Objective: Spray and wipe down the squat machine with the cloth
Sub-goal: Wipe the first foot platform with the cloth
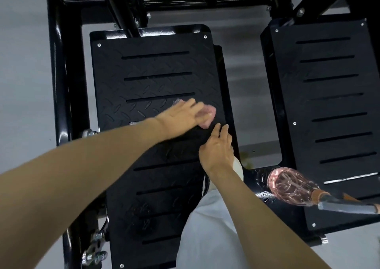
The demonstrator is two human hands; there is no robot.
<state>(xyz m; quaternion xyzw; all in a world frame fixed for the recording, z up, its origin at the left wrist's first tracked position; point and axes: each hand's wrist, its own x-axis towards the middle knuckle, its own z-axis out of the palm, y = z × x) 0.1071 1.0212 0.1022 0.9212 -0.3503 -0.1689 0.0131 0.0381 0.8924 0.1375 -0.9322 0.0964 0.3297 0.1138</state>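
Head view, looking steeply down on the squat machine (59, 63), black frame on a grey floor (20, 73).

1. L footplate (156, 79): black tread-pattern plate w/ horizontal slots, centre of view. R footplate (329, 104): same type, well apart to the right, w/ bare floor between the two.
2. Cloth (209, 114): small, pink, bunched, lying on the L footplate near its right edge, approx. mid-length.
3. L hand (181, 114): reaches across the plate and presses down on the cloth. Motion blur here; fingers appear straight and flat over it, not curled round it, so I log it as a flat-palm press.
4. R hand (217, 149): just below the cloth, apart from it, holding nothing. Fingers extended and loosely spread, tips at the plate's right edge; I can't tell whether they touch.
5. Spray bottle (287, 186): lying on its side, lower right, at the inner edge of the R footplate, w/ pinkish body and trigger end pointing right. Neither hand is near it.
6. White-clad leg (209, 227): bottom centre, over the L footplate.
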